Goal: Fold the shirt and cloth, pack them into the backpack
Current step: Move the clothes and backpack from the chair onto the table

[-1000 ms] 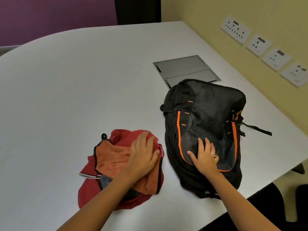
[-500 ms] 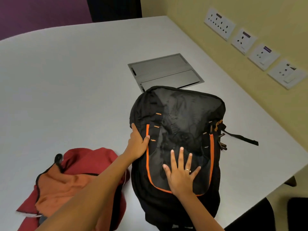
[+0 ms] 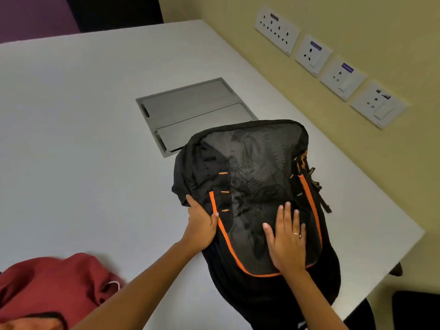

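Shirt (image 3: 47, 279), red and crumpled, sits at the near left corner of the worktop (image 3: 83, 139), with orange cloth (image 3: 14, 326) barely showing below it. Left hand (image 3: 201, 223) grips the black backpack's (image 3: 250, 167) left side, thumb on top. Right hand (image 3: 287, 244) presses flat, fingers spread, on its front panel near the worktop's right edge
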{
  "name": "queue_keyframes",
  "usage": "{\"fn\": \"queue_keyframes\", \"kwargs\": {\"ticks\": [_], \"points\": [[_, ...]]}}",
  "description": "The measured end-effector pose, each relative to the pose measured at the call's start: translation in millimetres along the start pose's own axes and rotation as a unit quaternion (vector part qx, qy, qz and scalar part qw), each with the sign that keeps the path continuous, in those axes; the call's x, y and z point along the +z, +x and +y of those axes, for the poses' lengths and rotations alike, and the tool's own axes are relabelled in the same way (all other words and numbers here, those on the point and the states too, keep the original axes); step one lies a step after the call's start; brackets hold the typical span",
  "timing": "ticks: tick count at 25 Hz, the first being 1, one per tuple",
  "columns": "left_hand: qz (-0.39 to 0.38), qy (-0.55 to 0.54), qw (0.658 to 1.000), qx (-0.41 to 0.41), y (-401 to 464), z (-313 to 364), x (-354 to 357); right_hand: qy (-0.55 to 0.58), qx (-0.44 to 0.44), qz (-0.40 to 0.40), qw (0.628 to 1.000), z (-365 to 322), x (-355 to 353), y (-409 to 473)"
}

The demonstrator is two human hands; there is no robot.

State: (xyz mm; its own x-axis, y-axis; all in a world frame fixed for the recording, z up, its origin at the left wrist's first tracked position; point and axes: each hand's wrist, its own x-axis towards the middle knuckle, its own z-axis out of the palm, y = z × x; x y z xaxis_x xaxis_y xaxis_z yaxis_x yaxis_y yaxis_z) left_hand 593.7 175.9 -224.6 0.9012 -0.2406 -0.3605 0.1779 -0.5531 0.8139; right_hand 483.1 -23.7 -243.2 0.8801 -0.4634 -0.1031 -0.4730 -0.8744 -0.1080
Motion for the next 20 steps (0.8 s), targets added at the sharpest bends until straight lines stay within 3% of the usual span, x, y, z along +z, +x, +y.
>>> {"fn": "queue_keyframes", "kwargs": {"ticks": [7,13,17,20], "points": [[-0.116,-0.002,0.993,0.015,27,63,79,-0.017,0.035,-0.033,0.999,103,-29,82],[-0.104,-0.030,0.993,0.038,37,91,125,-0.044,0.067,-0.070,0.994,153,-44,126],[-0.097,-0.027,0.995,0.002,42,97,131,-0.037,0.079,-0.082,0.993,156,-45,130],[-0.120,-0.007,0.992,0.028,37,90,124,-0.018,0.097,-0.098,0.990,151,-46,130]]}}
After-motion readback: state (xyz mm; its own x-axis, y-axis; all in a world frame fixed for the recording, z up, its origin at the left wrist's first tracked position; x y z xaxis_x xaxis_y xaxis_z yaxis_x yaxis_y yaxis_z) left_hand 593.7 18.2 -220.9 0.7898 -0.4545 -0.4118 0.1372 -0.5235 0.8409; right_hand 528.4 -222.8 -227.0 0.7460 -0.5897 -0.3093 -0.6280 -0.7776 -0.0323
